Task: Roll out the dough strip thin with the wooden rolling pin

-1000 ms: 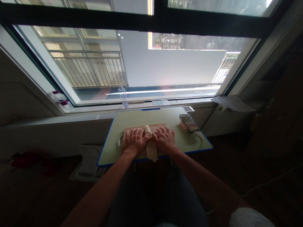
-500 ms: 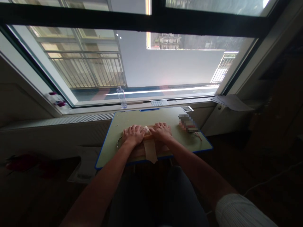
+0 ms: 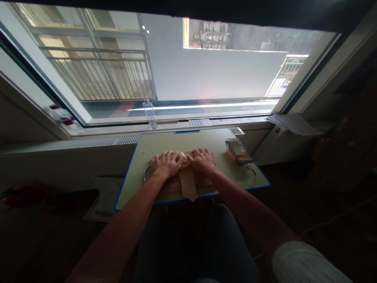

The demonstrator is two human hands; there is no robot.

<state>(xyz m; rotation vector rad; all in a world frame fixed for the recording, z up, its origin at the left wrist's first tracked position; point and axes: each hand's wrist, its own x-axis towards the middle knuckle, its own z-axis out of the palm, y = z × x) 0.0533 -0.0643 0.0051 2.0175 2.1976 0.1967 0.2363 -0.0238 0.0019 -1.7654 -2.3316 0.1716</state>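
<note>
A wooden cutting board (image 3: 171, 186) with a metal loop handle (image 3: 146, 174) at its left lies near the front edge of the small table. Across it runs a rolling pin (image 3: 186, 168), mostly hidden under my hands. My left hand (image 3: 166, 163) is laid over the pin's left part, and my right hand (image 3: 202, 160) covers its right part, thumbs pointing inward. A flat strip of dough (image 3: 187, 184) comes from under the pin toward me, its end hanging over the board's near edge. Paler dough (image 3: 182, 154) shows beyond the pin, between the hands.
The light green tabletop (image 3: 132, 173) has a blue rim. A blurred-out object (image 3: 237, 150) lies at its right, and small crumbs (image 3: 143, 152) at the left. On the windowsill stand a clear bottle (image 3: 150, 114) and a purple-capped bottle (image 3: 61, 116); papers (image 3: 290, 124) lie at right.
The camera view has tilted slightly downward. Both hands remain over the rolling pin with little visible shift; the dough strip still hangs toward me.
</note>
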